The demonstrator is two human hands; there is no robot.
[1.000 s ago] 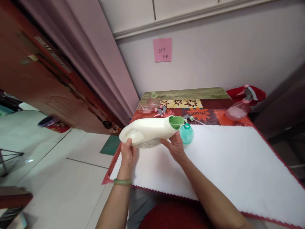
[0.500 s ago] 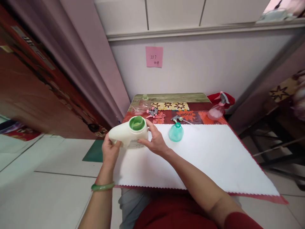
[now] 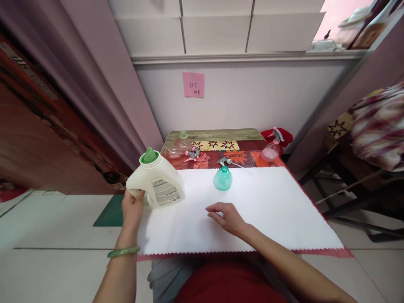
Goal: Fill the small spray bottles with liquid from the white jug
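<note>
My left hand (image 3: 132,207) grips the handle of a white detergent jug (image 3: 158,182) with a green spout, standing upright at the left edge of a white cloth (image 3: 271,210). My right hand (image 3: 226,217) rests on the cloth near its middle, fingers loosely spread, holding nothing. A small teal bottle (image 3: 222,178) without a top stands on the cloth just beyond my right hand.
Behind the cloth lie a clear bottle (image 3: 176,147), loose spray heads (image 3: 193,153) and a grey trigger nozzle (image 3: 226,160). A pink spray bottle (image 3: 272,148) stands at the back right. A pink note (image 3: 193,84) hangs on the wall. A chair with folded fabric (image 3: 375,126) is right.
The jug went from tilted over the teal bottle to upright at the cloth's left edge. My right hand let go of it and dropped onto the cloth.
</note>
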